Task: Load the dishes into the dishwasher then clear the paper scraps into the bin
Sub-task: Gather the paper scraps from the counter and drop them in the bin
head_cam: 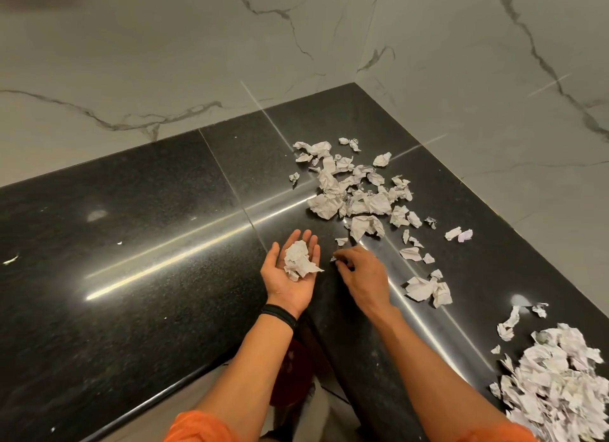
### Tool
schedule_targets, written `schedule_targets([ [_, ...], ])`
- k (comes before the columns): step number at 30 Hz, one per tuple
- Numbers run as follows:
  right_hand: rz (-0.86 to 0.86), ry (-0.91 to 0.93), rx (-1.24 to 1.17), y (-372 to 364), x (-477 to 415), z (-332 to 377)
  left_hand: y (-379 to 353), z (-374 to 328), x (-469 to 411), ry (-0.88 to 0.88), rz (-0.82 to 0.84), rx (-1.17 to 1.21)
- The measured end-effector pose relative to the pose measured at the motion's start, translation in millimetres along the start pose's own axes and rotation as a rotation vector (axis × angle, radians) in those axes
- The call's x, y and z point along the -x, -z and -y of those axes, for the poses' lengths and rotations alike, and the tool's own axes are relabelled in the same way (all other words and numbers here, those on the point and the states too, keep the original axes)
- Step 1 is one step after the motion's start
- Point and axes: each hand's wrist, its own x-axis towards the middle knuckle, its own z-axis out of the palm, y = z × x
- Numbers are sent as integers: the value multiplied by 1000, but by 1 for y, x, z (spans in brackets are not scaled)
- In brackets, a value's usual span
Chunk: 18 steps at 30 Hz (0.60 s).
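Note:
Crumpled white paper scraps [354, 191] lie scattered over the corner of a black polished counter [148, 243]. A bigger heap of scraps [553, 379] sits at the near right. My left hand [290, 276] is held palm up over the counter with a wad of scraps [298, 260] resting in it. My right hand [359, 273] is palm down beside it, its fingertips pinched on a tiny scrap [334, 258] on the counter. More loose pieces [425, 286] lie just right of my right hand.
Grey marble walls [164, 62] close the counter at the back and right. A small scrap [11, 259] lies at the far left. Below the counter's inner edge a dark red object [293, 379] shows on the floor. No dishwasher or bin is in view.

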Motion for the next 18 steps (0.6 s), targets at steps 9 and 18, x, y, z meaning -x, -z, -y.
schedule_targets([
  [9, -147, 117, -427, 18, 28, 45, 2, 5, -11, 21, 17, -14],
  [18, -169, 7, -455, 26, 17, 34, -3, 17, -9, 62, 57, 19],
])
